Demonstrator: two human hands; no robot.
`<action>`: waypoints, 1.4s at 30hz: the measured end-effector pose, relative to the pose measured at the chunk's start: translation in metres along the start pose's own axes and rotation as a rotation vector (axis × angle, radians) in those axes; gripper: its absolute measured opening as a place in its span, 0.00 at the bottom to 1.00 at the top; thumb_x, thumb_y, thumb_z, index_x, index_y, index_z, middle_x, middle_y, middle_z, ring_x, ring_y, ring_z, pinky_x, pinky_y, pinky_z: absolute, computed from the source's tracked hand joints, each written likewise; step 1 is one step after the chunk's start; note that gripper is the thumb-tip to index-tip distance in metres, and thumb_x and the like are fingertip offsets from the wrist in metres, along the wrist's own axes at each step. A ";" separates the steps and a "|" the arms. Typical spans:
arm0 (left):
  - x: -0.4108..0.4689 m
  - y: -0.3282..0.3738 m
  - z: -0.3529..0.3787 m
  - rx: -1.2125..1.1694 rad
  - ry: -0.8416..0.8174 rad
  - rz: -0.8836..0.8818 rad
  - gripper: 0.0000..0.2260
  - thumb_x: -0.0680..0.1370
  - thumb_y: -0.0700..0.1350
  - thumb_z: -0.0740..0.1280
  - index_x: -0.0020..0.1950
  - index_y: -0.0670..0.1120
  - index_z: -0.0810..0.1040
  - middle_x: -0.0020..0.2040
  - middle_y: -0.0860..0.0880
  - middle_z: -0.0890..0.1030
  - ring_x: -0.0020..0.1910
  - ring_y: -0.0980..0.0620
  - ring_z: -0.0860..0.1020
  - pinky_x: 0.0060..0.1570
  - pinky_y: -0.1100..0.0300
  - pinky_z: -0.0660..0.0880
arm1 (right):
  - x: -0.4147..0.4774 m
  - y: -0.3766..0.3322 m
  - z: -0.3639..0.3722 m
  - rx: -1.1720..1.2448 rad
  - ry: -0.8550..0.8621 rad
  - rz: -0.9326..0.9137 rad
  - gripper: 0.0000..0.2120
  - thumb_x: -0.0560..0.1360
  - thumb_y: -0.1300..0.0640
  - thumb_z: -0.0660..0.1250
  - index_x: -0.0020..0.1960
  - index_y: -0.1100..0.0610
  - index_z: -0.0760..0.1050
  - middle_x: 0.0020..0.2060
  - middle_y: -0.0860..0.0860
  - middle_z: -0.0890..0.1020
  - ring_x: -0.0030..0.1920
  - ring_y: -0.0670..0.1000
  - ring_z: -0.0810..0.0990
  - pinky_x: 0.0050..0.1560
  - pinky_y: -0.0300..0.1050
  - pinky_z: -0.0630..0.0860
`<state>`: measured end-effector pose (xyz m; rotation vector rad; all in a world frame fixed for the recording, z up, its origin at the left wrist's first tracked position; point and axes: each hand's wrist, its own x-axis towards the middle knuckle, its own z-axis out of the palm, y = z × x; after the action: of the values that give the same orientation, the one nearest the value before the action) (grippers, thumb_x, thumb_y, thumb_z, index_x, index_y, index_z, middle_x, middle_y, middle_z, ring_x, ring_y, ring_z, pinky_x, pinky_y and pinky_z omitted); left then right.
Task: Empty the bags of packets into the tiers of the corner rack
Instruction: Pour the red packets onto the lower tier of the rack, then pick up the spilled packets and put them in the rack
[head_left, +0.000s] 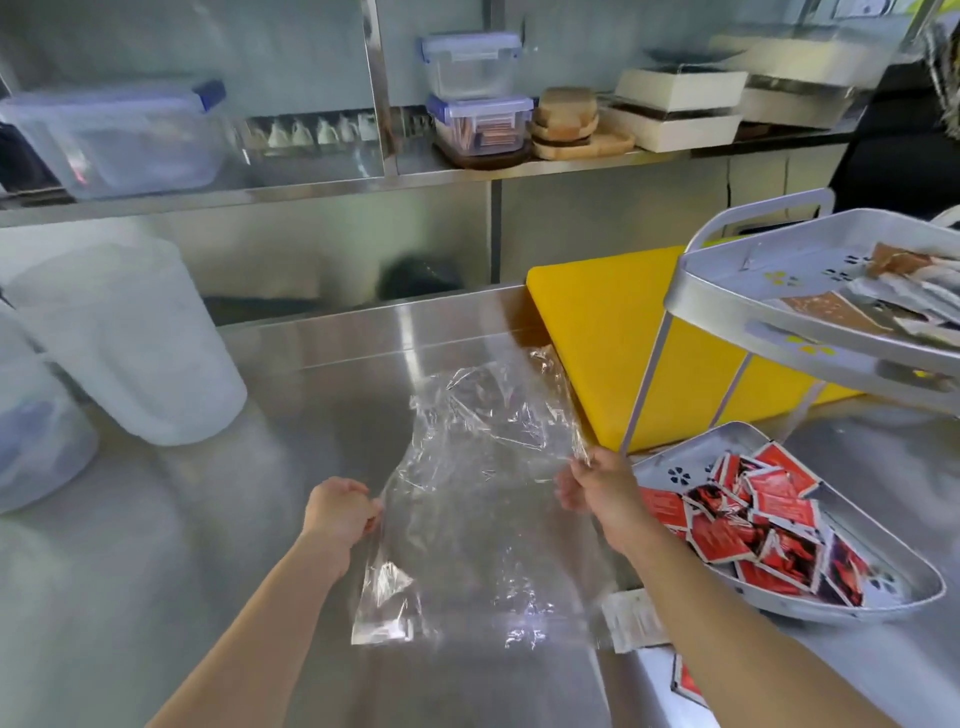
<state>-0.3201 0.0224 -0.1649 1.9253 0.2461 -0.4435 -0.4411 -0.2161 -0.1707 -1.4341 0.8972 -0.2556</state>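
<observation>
Plastic, thin and clear, is all that hangs between the two hands: the bag (483, 499) looks emptied, spread just above the steel counter (260, 545). The left hand (340, 512) is closed on its left edge, the right hand (597, 493) pinches the right edge beside the rack's lower tier (670, 462), where red packets (769, 525) lie heaped. The upper tier (737, 296) holds brown and white packets, I think, though the view is blurred there. Film this light will slip, cling and crumple, so it is best gathered by the edges. One stray packet (688, 680) lies near the counter's front edge.
</observation>
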 end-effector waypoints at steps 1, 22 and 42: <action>0.003 -0.003 0.001 0.052 0.028 0.011 0.04 0.71 0.29 0.67 0.41 0.36 0.77 0.28 0.44 0.73 0.28 0.48 0.70 0.36 0.56 0.72 | 0.003 0.001 0.001 -0.045 0.009 -0.012 0.05 0.79 0.63 0.57 0.51 0.63 0.70 0.34 0.56 0.79 0.30 0.51 0.78 0.32 0.44 0.77; -0.143 0.048 0.103 0.437 -0.477 0.959 0.06 0.77 0.43 0.63 0.51 0.46 0.78 0.46 0.53 0.80 0.46 0.55 0.78 0.47 0.61 0.75 | -0.053 0.012 -0.067 -0.821 0.308 -0.364 0.09 0.76 0.60 0.57 0.45 0.58 0.76 0.38 0.51 0.78 0.41 0.53 0.77 0.38 0.45 0.70; -0.137 -0.030 0.205 1.074 -0.547 0.667 0.30 0.70 0.55 0.71 0.66 0.46 0.63 0.67 0.46 0.70 0.68 0.44 0.63 0.66 0.50 0.60 | -0.105 0.107 -0.108 -0.954 0.350 -0.015 0.35 0.61 0.38 0.72 0.62 0.52 0.65 0.62 0.50 0.73 0.63 0.54 0.69 0.63 0.53 0.64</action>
<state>-0.4949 -0.1505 -0.2030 2.6013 -1.1797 -0.6884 -0.6194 -0.2094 -0.2170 -2.3167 1.3928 -0.0792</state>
